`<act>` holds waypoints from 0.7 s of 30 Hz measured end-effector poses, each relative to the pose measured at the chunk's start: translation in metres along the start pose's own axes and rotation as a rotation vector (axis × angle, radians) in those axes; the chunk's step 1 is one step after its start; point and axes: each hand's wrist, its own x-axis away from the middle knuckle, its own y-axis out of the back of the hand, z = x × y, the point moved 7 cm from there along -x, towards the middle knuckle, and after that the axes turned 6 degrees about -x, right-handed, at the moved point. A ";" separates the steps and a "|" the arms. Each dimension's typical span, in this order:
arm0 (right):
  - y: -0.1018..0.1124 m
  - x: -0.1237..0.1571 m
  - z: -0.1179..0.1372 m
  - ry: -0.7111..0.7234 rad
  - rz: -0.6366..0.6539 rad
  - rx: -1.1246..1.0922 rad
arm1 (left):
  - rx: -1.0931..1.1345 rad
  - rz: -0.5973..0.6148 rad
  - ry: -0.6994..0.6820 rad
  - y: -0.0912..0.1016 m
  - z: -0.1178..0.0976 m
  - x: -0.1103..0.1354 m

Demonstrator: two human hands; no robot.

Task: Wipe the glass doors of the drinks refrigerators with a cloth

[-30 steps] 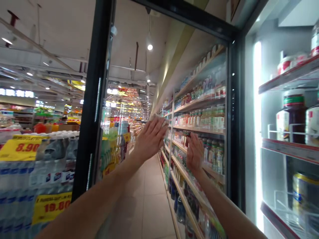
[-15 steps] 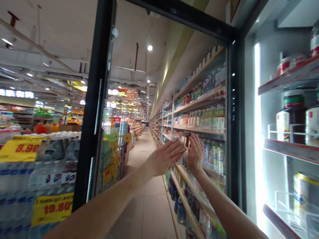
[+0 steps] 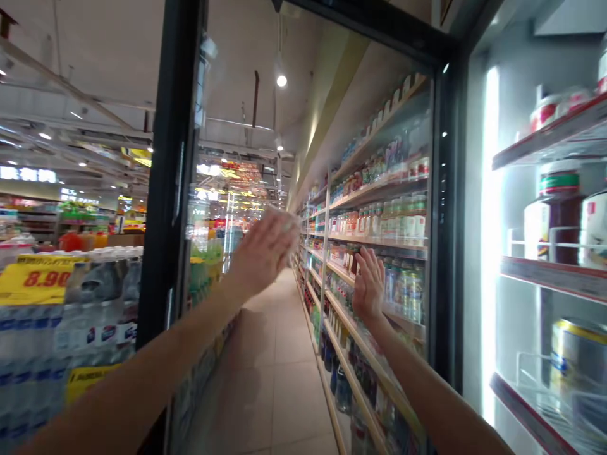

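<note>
An open glass cooler door [image 3: 303, 28] with a black frame stands in front of me. My left hand [image 3: 258, 253] is raised in front of the pane, blurred by motion. Under its fingers lies a whitish cloth [image 3: 289, 224], seemingly pressed flat toward the glass; its exact kind is too smeared to make out. To the right, my right hand [image 3: 368, 284] is held up near the pane with its fingers apart and slightly bent, holding nothing. Whether its palm touches the glass I cannot tell.
At right, the lit cooler shelves [image 3: 550, 275] hold bottles and cans. Packs of bottled water [image 3: 99, 328] with yellow price signs [image 3: 42, 281] are stacked at left. Through the glass appear a tiled aisle floor [image 3: 270, 354] and long drink shelves [image 3: 379, 240].
My left hand has swept left and up across the pane with the cloth, away from my right hand. My right hand has stayed almost in place. The view has shifted slightly.
</note>
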 end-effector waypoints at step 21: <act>-0.001 0.000 -0.001 0.004 -0.004 0.009 | -0.071 0.049 0.086 0.003 0.005 0.050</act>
